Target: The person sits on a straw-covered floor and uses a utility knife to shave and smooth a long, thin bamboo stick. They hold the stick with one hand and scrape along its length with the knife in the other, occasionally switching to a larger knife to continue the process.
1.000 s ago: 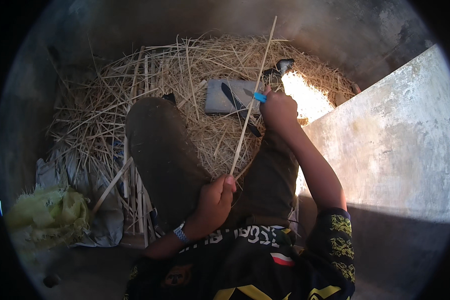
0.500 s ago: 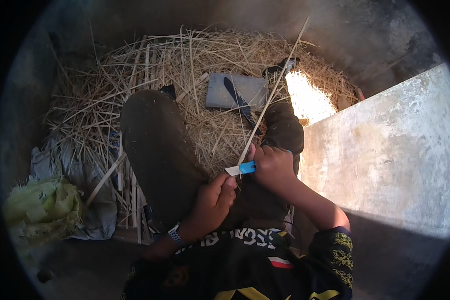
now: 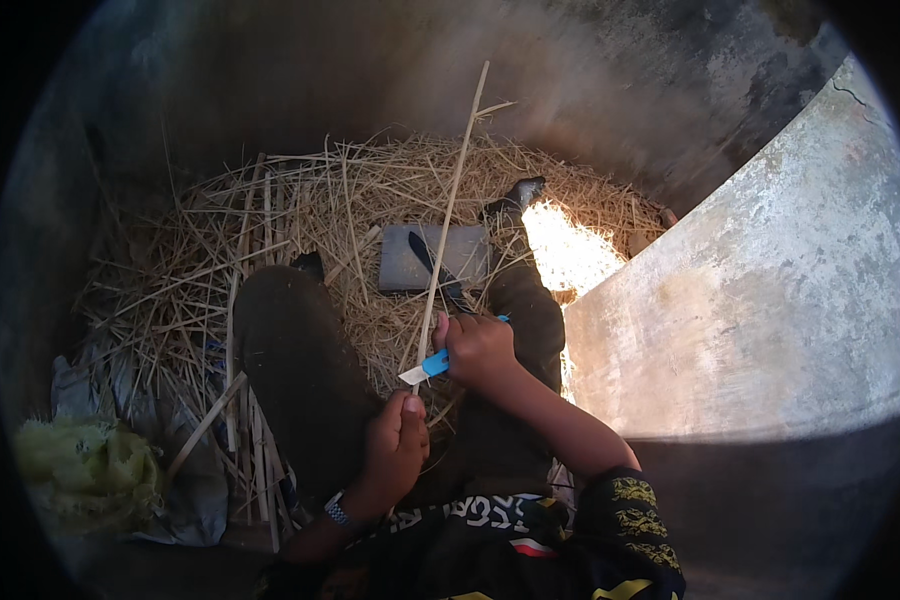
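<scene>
My left hand [image 3: 395, 445] is closed on the near end of a long, thin, pale bamboo-like strip [image 3: 453, 190], thumb on top, above my lap. The strip rises away from me, almost upright in the view, with a thin splinter branching off near its far tip. In my right fist [image 3: 482, 350] is a blue-handled utility knife [image 3: 436, 364]. Its short, wide blade lies across the strip just beyond my left fingertips, and my right thumb is by the strip. Between my legs a black-bladed knife [image 3: 432, 262] rests on a flat grey block [image 3: 395, 270].
Straw and loose strips [image 3: 210, 240] cover the floor ahead and to the left. A frayed yellow-green woven sack [image 3: 90, 470] sits at lower left. At right stands a pale slab-like wall [image 3: 740, 310], with a bright sunlit patch [image 3: 570, 250] beside it.
The strip's far end has swung left, so it stands more upright. Both hands appear farther left in the view, which has itself shifted. The blade remains at the strip near my left fingers.
</scene>
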The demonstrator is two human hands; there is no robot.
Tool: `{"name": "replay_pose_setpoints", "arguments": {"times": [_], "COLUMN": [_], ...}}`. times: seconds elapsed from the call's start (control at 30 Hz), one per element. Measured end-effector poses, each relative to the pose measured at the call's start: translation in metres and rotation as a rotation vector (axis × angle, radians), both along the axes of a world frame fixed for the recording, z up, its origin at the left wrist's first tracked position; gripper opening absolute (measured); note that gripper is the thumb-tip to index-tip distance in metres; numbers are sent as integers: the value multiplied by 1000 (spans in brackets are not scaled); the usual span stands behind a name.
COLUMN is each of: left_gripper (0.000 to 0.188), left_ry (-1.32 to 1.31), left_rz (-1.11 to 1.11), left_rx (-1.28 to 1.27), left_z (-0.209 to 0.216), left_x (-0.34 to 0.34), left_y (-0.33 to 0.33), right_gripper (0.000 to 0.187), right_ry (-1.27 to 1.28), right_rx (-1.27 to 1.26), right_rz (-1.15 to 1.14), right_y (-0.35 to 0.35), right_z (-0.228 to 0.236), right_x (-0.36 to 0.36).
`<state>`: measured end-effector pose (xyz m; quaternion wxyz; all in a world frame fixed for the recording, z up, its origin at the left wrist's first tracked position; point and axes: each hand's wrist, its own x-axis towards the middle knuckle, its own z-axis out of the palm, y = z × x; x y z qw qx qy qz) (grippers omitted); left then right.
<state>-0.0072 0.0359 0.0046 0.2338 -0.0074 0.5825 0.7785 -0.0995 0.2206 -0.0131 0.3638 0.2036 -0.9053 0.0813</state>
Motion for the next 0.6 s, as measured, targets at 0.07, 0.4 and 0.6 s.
{"name": "replay_pose_setpoints", "arguments": {"times": [0.07,0.4,0.6], "left_gripper": [32,30,25], "left_ry": [38,-95,-110], "left_rz": [38,38,-74], "left_rx": [-35,122,174], "left_z": [-4,11,10], "left_x": [0,-3,7], "left_y": [2,-8,-11], "right_gripper": [33,38,34], "right_ry": [-1,-237,-350], "right_rx": [-3,-156,-291], "right_rz": [6,-4,-191], "right_y": [-2,-19,10], "right_z": [2,9,39], "right_x": [-3,-6,19]}}
